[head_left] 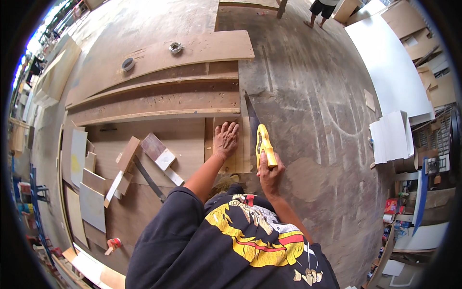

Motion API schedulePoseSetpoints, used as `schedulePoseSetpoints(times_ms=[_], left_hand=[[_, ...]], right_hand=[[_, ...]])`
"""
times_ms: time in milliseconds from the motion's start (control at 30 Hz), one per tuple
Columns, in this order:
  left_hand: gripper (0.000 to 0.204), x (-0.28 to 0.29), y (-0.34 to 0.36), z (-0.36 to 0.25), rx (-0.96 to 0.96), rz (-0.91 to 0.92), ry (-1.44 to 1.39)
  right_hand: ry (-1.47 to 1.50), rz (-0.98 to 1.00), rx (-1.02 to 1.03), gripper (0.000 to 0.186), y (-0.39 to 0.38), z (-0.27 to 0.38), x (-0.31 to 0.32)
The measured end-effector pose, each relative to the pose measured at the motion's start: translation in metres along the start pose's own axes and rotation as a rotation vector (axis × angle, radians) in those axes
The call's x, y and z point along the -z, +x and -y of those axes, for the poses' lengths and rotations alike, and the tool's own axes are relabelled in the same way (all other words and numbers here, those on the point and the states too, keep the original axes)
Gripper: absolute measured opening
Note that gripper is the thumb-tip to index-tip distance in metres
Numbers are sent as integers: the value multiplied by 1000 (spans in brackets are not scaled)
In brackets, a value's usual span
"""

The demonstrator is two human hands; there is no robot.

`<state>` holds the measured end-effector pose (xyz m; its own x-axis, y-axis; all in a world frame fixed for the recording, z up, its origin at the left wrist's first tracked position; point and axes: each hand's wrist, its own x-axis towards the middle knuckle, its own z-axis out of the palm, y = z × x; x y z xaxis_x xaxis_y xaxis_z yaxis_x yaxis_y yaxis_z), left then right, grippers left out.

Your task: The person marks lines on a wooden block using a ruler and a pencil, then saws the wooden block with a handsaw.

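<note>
While my left hand (pixel 226 138) lies palm down at the centre of the frame, its fingers slightly apart and pointing toward the top, my right hand (pixel 270 174), just right of and below it, is closed around the moulded yellow handle of a hand saw (pixel 263 142). Its dark, tapering blade runs up from the handle toward the upper centre, alongside the right edge of the pale, rectangular wooden board (pixel 244 151) under my left palm. I cannot tell whether the teeth touch that edge.

Just above the board, long brown plywood sheets (pixel 159 98) lie overlapped across the upper left, with a round grey roll of tape (pixel 128 64) and a crumpled silvery roll (pixel 175 47) on the top one. Left of my left forearm I see a reddish-brown and white wooden block (pixel 156 148), a flat dark strip (pixel 148 178) and, farther left, a pale grey rectangular panel (pixel 92 207).

My black shirt with its yellow, red and white print (pixel 260 236) fills the lower centre. Toward the right rim, a stack of white panels (pixel 391 137) stands below a large white sheet (pixel 385 62). Near the top edge, a person in dark shorts (pixel 321 10) shows from the waist down.
</note>
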<state>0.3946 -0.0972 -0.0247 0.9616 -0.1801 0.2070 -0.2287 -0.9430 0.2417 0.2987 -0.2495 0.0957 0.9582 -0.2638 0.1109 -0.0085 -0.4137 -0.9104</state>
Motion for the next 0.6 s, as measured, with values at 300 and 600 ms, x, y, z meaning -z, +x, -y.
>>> schedulePoseSetpoints(times_ms=[300,600], left_hand=[[36,1,3,-1,5,-30,4],[41,-1,2,0,-14,-22,74]], right_hand=[[101,-71,29,18,-27,2,-12],[35,-89,49,19,-42,0,-21]])
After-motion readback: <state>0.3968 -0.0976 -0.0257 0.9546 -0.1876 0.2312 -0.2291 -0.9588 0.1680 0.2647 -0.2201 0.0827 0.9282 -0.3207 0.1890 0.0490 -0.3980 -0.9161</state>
